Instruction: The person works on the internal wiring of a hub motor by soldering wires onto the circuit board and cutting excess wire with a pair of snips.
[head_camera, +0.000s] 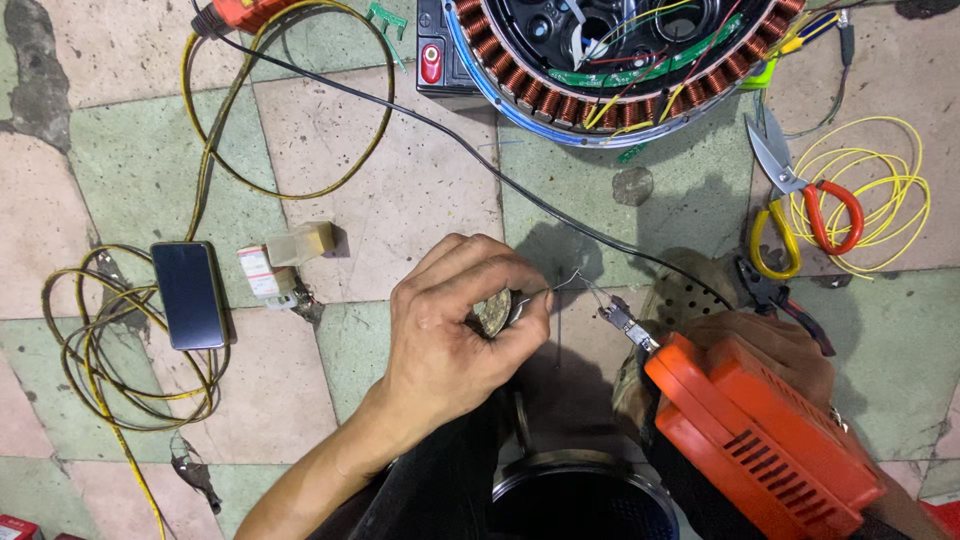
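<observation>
The tiled floor (400, 200) lay strewn with wires. The left hand (460, 320) pinched a solder coil (493, 312), feeding its thin strand just beside the soldering gun (760, 430) tip. The right hand (780, 350) gripped that gun, mostly hidden. Soldering seemed underway; next, tip and strand must meet steadily.

Left hand (455, 320) pinches solder spool (493, 312), wire toward orange soldering gun (760, 430) tip; right hand hidden; motor stator (610, 60) above.

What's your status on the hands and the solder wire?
Left hand pinching solder coil, wire end fed toward soldering gun tip. Right hand mostly hidden behind orange soldering gun. Black cable crosses just behind.
</observation>
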